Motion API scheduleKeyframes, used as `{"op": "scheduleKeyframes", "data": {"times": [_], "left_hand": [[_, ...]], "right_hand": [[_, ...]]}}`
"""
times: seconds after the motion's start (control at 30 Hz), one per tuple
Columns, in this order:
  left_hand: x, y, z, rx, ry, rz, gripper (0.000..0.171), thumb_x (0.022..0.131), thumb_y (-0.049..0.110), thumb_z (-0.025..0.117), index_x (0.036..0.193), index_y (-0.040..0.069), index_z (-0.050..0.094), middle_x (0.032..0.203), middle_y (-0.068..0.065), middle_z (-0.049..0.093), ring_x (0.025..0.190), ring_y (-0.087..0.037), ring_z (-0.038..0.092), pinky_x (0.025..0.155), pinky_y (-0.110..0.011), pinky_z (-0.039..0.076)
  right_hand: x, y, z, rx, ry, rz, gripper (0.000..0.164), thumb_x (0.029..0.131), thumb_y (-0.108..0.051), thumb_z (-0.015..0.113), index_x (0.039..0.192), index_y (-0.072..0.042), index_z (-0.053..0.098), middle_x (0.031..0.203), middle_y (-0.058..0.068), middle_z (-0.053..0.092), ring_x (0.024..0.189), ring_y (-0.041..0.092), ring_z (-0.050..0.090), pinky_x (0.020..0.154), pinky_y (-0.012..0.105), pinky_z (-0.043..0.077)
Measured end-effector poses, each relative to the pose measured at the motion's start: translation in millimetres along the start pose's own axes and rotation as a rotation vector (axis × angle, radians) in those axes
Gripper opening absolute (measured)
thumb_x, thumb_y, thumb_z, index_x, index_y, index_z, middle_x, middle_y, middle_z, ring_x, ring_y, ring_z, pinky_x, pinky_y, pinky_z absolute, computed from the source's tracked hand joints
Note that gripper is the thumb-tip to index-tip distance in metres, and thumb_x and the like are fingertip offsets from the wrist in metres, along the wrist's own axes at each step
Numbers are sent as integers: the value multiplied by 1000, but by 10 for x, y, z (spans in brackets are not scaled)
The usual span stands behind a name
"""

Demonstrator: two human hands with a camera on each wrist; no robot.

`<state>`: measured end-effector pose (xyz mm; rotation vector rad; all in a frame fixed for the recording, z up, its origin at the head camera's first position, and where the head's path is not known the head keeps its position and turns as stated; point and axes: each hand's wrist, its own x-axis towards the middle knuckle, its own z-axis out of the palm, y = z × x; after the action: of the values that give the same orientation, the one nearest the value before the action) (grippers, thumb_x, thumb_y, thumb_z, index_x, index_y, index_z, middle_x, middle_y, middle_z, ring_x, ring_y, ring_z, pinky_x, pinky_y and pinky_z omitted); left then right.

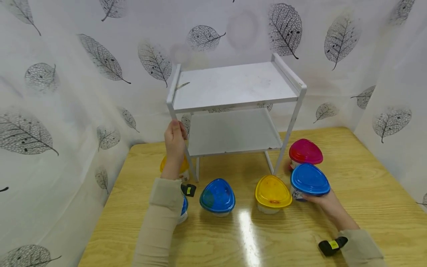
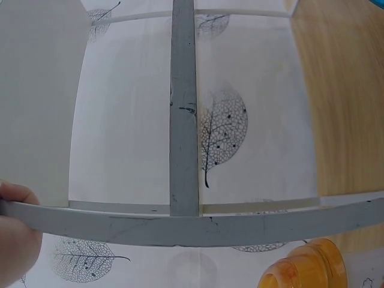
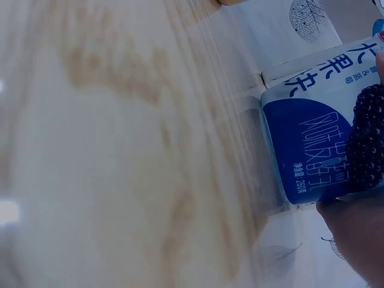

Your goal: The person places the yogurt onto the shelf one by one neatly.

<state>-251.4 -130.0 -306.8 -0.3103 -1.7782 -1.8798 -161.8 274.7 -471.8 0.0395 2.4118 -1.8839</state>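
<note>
A white two-tier shelf rack (image 1: 233,85) stands at the back of the wooden table. My left hand (image 1: 174,135) grips its left front post below the top tier; in the left wrist view, thumb and fingers wrap the post (image 2: 120,227). On the right, my right hand (image 1: 323,204) holds a blue-lidded yogurt cup (image 1: 310,180) from its near side, close to the rack's right front leg. That cup's printed wall (image 3: 318,144), with blackberries and blue lettering, fills the edge of the right wrist view. Just behind it is a cup with a pink lid (image 1: 305,151).
A blue-lidded cup (image 1: 217,196) and a yellow-lidded cup (image 1: 272,192) stand before the rack. Partly behind my left arm are another yellow-lidded cup (image 1: 184,165) and a blue-lidded one (image 1: 183,212). Leaf-patterned sheeting (image 1: 207,37) surrounds the table (image 1: 287,241).
</note>
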Motion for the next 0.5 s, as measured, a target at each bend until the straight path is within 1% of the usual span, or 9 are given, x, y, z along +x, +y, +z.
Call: {"op": "scheduleKeyframes", "data": {"times": [0.2,0.27,0.3,0.37,0.4,0.43,0.5], "left_hand": [[12,4,3,-22,8,-14,34,98,25,26,70,12,40,55,3,32,49,-9,29,48,-21,27],[13,0,4,-27,10,-22,34,99,23,25,69,12,40,54,3,32,49,-9,30,48,-21,27],[14,-2,5,-27,10,-24,34,99,22,25,69,12,40,54,3,32,48,-9,30,48,-21,28],[14,-5,6,-31,10,-26,34,99,21,25,69,12,40,54,3,32,48,-9,30,48,-22,28],[14,-7,6,-32,10,-27,34,99,21,25,69,12,40,54,3,32,48,-9,30,48,-22,28],[14,-10,6,-30,10,-25,34,99,21,25,69,12,40,54,3,32,49,-8,30,48,-22,28],[12,-9,6,-25,11,-22,34,99,21,25,69,12,39,55,2,32,49,-8,31,48,-21,29]], "right_hand": [[-9,-87,11,12,11,2,92,80,-12,66,138,1,-4,136,30,11,118,46,16,93,63,17],[-11,-112,13,7,13,-6,91,81,-12,65,138,0,-4,135,30,11,118,46,17,92,62,18],[-12,-126,14,-2,12,-11,90,81,-13,65,138,0,-4,135,30,12,117,46,19,93,59,22],[-12,-154,10,-22,15,-30,88,82,-12,64,139,-1,-2,134,28,14,116,43,22,93,46,32],[-6,-170,8,-23,17,-45,87,82,-11,64,140,-4,-1,135,26,16,116,41,23,91,38,35],[-4,-184,6,-28,18,-61,86,82,-10,63,140,-6,0,134,23,17,116,38,25,88,30,37],[-4,-216,0,-43,26,-96,84,82,-8,63,141,-8,3,132,13,24,113,27,29,79,15,36]]}}
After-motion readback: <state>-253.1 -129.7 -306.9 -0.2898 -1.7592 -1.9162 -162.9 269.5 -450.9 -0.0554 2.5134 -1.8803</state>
